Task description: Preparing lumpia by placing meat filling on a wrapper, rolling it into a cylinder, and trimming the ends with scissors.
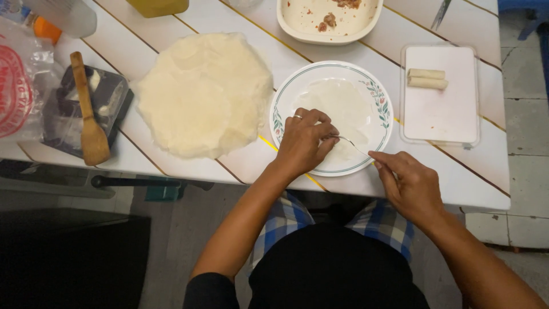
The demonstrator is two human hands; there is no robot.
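Pinching the thin wrapper (343, 109) on the plate (374, 146) mid-frame, our left hand (303, 143) and right hand (409, 183), apart, both grip its edge; we judge uneven pulling could tear it.

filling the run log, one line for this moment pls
left hand: on wrapper in plate | right hand: holds utensil | wrapper stack: beside plate

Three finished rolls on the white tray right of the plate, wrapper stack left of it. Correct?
Not quite: the head view shows two rolls, not three, on the white tray right of the plate. The wrapper stack does lie left of the plate.
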